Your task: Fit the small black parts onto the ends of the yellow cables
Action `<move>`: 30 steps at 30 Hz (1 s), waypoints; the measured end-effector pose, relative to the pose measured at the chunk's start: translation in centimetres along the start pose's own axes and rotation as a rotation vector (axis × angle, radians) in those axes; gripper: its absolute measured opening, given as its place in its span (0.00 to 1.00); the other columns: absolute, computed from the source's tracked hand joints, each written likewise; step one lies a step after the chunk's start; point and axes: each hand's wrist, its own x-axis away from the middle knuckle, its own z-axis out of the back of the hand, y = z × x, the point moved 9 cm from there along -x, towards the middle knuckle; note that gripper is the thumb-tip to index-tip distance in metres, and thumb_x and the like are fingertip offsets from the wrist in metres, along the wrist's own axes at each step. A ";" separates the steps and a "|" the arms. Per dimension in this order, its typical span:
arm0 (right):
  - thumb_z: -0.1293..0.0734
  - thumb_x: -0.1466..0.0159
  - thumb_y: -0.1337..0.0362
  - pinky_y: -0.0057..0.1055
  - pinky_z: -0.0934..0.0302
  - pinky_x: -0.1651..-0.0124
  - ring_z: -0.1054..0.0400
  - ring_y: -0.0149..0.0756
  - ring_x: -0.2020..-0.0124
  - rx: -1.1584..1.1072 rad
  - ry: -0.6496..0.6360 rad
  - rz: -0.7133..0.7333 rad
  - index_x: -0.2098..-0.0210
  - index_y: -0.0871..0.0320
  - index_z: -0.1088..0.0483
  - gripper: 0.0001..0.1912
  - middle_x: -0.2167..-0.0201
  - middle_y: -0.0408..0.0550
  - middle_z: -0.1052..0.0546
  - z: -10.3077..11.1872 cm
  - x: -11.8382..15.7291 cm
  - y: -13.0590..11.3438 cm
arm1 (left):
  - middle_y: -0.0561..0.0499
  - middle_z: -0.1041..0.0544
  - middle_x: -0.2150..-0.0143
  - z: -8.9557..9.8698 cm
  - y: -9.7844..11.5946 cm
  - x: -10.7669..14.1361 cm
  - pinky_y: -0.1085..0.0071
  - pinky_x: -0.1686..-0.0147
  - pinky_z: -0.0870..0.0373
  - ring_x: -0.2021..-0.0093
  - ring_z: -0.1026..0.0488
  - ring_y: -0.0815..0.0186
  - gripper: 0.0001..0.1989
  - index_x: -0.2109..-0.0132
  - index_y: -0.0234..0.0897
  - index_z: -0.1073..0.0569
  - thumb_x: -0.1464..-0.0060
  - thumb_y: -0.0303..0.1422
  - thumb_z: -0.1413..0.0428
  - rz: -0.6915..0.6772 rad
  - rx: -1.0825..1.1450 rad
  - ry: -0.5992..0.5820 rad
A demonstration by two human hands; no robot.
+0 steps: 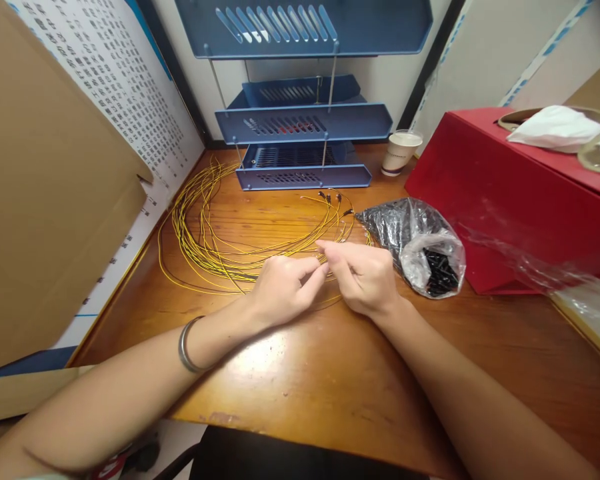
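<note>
My left hand (pixel 286 287) and my right hand (pixel 363 275) meet above the middle of the table, fingertips almost touching. Both are closed in a pinch, thumb against fingers. What sits between the fingertips is too small or hidden to make out. Behind and beside the left hand lies a loose coil of thin yellow and black wires (pixel 190 220). Several wire ends with small black tips (pixel 329 198) lie just beyond the hands. Close by the right hand is a clear plastic bag (pixel 395 223), its mouth open, holding many small black pieces (pixel 439 272).
A blue tiered file rack (pixel 305 178) stands at the back of the wooden table (pixel 290 380), with a paper cup (pixel 400 153) beside it. A red box (pixel 520 207) with tape rolls and tissue on top fills the right side. Cardboard (pixel 50 187) leans at left.
</note>
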 end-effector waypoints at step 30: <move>0.38 0.28 0.59 0.29 0.38 0.68 0.22 0.36 0.71 0.140 0.142 -0.136 0.70 0.57 0.20 0.20 0.71 0.47 0.16 1.5 0.2 1.6 | 0.56 0.36 0.81 -0.3 0.2 0.2 0.74 0.74 0.46 0.80 0.44 0.75 0.22 0.77 0.34 0.34 0.34 0.37 0.52 0.028 0.030 -0.030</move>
